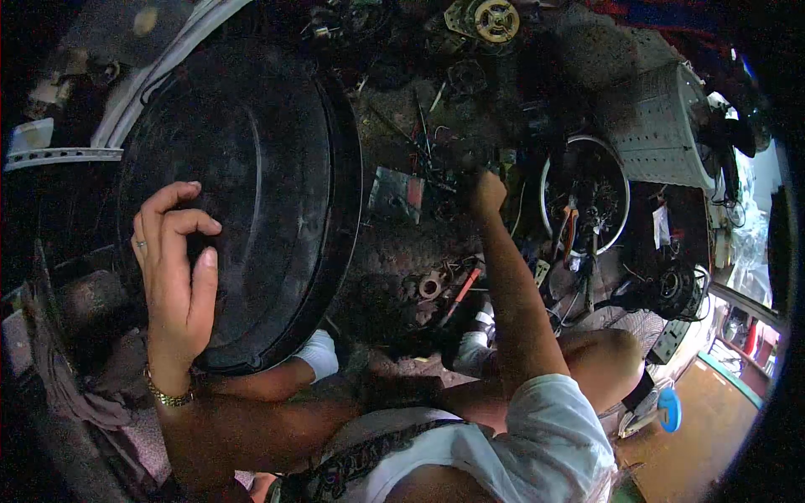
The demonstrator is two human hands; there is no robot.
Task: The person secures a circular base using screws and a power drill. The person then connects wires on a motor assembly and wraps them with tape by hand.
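My left hand is raised at the near left side of a large round black plastic shell, which stands tilted on its edge. Its fingers are curled but apart, with nothing between them; whether they touch the shell I cannot tell. A ring and a gold-coloured watch band are on this hand and wrist. My right hand reaches forward over the dark, cluttered floor. Its fingers look closed, and whatever they grip is lost in shadow. Close by lie thin dark tools and wires and a flat, shiny sheet.
At right stand a round basin with parts in it and a white perforated drum. Orange-handled pliers lean at the basin. A red-handled tool lies near my feet. A motor sits at the back.
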